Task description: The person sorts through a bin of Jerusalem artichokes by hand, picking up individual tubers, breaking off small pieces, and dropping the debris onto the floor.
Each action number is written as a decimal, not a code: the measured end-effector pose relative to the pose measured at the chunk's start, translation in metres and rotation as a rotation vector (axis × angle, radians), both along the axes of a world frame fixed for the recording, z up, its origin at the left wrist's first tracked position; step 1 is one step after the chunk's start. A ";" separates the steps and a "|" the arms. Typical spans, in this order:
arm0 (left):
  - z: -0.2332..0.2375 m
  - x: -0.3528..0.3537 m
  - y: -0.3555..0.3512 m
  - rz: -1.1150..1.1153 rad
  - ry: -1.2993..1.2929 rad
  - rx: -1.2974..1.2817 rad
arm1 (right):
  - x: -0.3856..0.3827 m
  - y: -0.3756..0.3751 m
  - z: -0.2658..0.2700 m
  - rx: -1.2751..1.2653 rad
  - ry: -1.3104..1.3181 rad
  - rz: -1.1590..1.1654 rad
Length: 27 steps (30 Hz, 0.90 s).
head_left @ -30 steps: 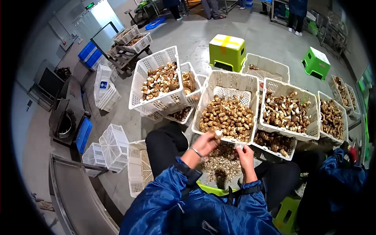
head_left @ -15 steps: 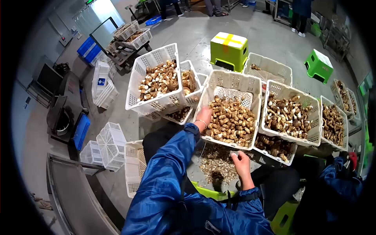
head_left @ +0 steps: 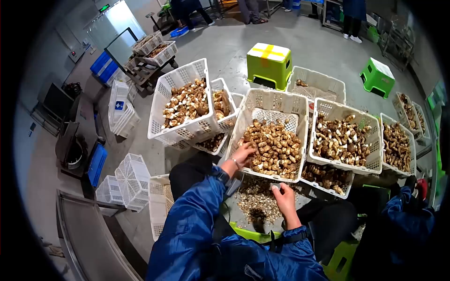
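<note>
One heap of mushrooms (head_left: 276, 145) lay in the centre crate (head_left: 275, 99). Left hand (head_left: 243, 154) bent over its left edge; grip unclear. Right hand (head_left: 285, 200) pinched a small pale thing (head_left: 275, 186) above scraps (head_left: 257, 200). Loose piling, I judged, risked a tumble if nudged.

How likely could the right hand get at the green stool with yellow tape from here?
Probably not without leaning far or getting up: the middle crate of mushrooms stands between the right hand and the stool, though nothing covers its top.
</note>
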<state>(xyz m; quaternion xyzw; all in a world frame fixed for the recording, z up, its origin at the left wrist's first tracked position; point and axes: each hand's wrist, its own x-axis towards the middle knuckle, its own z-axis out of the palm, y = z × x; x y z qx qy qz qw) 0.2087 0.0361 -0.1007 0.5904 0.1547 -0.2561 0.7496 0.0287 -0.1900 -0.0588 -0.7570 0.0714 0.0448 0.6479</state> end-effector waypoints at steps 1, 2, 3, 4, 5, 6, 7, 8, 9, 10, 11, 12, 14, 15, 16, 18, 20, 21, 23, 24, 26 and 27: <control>0.007 -0.015 -0.009 0.034 -0.003 -0.087 | 0.001 0.000 0.005 0.014 -0.017 -0.018; 0.012 -0.030 -0.019 0.071 -0.004 -0.177 | 0.000 0.000 0.012 0.025 -0.031 -0.033; 0.019 -0.045 -0.024 0.010 -0.001 -0.252 | -0.001 0.000 0.022 0.034 -0.025 -0.055; 0.031 -0.062 -0.033 -0.018 0.000 -0.295 | 0.000 0.001 0.015 0.096 -0.016 -0.070; 0.035 -0.075 -0.040 -0.039 -0.018 -0.341 | 0.001 0.001 0.008 0.151 -0.053 -0.099; 0.035 -0.087 -0.045 -0.064 -0.035 -0.385 | 0.000 0.000 0.006 0.207 -0.092 -0.132; 0.039 -0.099 -0.050 -0.089 -0.064 -0.354 | -0.001 -0.004 0.016 0.173 -0.045 -0.110; 0.043 -0.111 -0.054 -0.086 -0.079 -0.354 | -0.001 -0.005 0.017 0.196 -0.040 -0.120; 0.044 -0.118 -0.056 -0.100 -0.133 -0.288 | -0.002 -0.005 0.016 0.219 -0.034 -0.126; 0.044 -0.125 -0.058 -0.114 -0.187 -0.222 | -0.004 -0.006 0.014 0.242 -0.028 -0.131; 0.042 -0.130 -0.057 -0.112 -0.221 -0.198 | -0.005 -0.006 0.011 0.291 -0.036 -0.135; 0.047 -0.135 -0.057 -0.111 -0.177 -0.217 | -0.006 -0.006 0.013 0.286 -0.052 -0.145; 0.055 -0.143 -0.057 -0.091 -0.252 -0.147 | -0.008 -0.007 0.012 0.302 -0.078 -0.143; 0.057 -0.145 -0.055 -0.120 -0.284 -0.078 | -0.009 -0.008 0.012 0.309 -0.075 -0.132; 0.059 -0.146 -0.054 -0.150 -0.317 -0.009 | -0.009 -0.010 0.012 0.317 -0.072 -0.121; 0.062 -0.147 -0.052 -0.181 -0.364 0.072 | -0.010 -0.010 0.015 0.305 -0.077 -0.095; 0.064 -0.151 -0.052 -0.184 -0.392 0.093 | -0.013 -0.009 0.021 0.267 -0.091 -0.065; 0.062 -0.151 -0.050 -0.198 -0.403 0.079 | -0.012 -0.007 0.020 0.244 -0.156 -0.068; 0.059 -0.153 -0.046 -0.227 -0.421 0.156 | -0.015 -0.009 0.021 0.265 -0.100 -0.059; 0.060 -0.152 -0.046 -0.239 -0.437 0.194 | -0.014 -0.011 0.023 0.274 -0.078 -0.053; 0.055 -0.154 -0.045 -0.197 -0.290 0.115 | -0.014 -0.006 0.031 0.214 -0.121 -0.078; 0.056 -0.154 -0.045 -0.198 -0.324 0.112 | -0.013 -0.007 0.028 0.205 -0.134 -0.069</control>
